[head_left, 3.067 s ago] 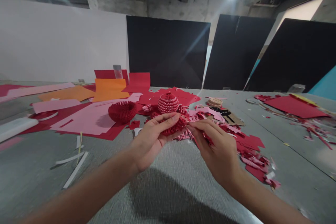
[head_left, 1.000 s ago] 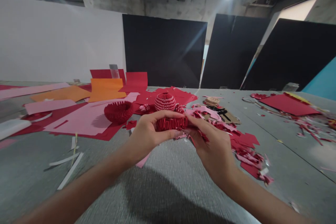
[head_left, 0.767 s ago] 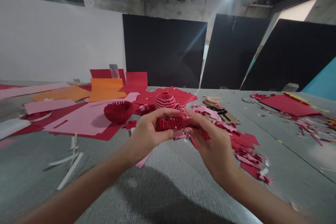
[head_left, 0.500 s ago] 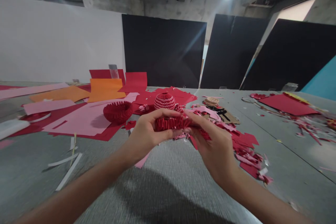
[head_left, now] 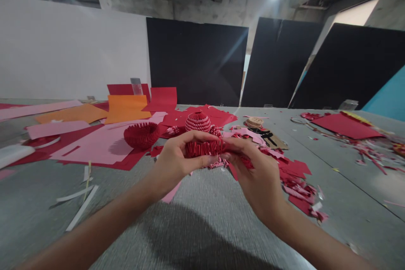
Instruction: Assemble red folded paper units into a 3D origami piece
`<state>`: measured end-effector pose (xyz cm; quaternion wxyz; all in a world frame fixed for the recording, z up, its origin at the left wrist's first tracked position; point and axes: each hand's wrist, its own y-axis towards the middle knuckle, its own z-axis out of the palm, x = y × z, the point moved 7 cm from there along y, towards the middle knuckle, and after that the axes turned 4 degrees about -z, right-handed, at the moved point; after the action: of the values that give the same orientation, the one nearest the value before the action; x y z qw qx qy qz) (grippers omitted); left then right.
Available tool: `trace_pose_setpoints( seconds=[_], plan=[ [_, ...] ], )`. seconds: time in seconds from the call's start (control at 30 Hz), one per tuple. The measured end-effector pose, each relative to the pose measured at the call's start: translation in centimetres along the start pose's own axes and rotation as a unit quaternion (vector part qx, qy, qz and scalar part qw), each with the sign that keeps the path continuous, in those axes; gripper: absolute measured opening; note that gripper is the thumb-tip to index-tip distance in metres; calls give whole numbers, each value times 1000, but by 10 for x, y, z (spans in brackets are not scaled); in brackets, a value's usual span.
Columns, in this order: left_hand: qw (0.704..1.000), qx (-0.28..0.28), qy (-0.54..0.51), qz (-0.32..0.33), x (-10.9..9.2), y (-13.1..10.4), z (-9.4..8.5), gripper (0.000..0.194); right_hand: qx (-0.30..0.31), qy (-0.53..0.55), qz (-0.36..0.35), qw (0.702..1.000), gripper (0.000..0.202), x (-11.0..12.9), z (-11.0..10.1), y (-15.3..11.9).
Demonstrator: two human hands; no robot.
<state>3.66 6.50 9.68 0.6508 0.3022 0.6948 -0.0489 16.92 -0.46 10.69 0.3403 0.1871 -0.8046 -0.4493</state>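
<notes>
Tabletop (head_left: pixel 190 196), grey, under it all. Big pink sheet (head_left: pixel 95 143), 9–10 o'clock. L hand (head_left: pixel 171 156) & R hand (head_left: pixel 259 166) share pleated red paper ring (head_left: pixel 204 148) at clock centre: L fingers over top, thumb under; R fingers pinching its 3 o'clock end, exact fold unclear. Prob. v. light, springy, crushable, folds may slip apart; best held at outer rim, min. pressure. Pleated red bowl (head_left: pixel 141 136), 10 o'clock, near L hand. Pink/red ball (head_left: pixel 198 122) close behind at 12, limits fwd. room. Loose scraps (head_left: pixel 295 166) crowd 3–4 o'clock, by R hand.

Left hand (head_left: pixel 174 158) and right hand (head_left: pixel 257 168) (both curled) pinch close together.
</notes>
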Motion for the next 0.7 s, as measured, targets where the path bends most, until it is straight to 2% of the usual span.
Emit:
trace_pose_setpoints(
  seconds=[0.17,0.3,0.4,0.53,0.7],
  plan=[
    [1000,0,22,12,-2,-1,0,26,14,29,32,999,26,-5,2,-1],
    [997,-14,65,25,-4,-2,-1,30,22,109,85,990,24,-11,6,-2],
    [994,-34,99,40,-6,-2,-2,35,25,170,145,974,17,-17,9,-2],
    [991,-30,126,42,-6,-1,-2,30,28,236,229,944,10,-25,12,-2],
    [993,-21,114,17,-2,0,-1,33,29,278,282,918,9,-29,16,-2]
  ],
)
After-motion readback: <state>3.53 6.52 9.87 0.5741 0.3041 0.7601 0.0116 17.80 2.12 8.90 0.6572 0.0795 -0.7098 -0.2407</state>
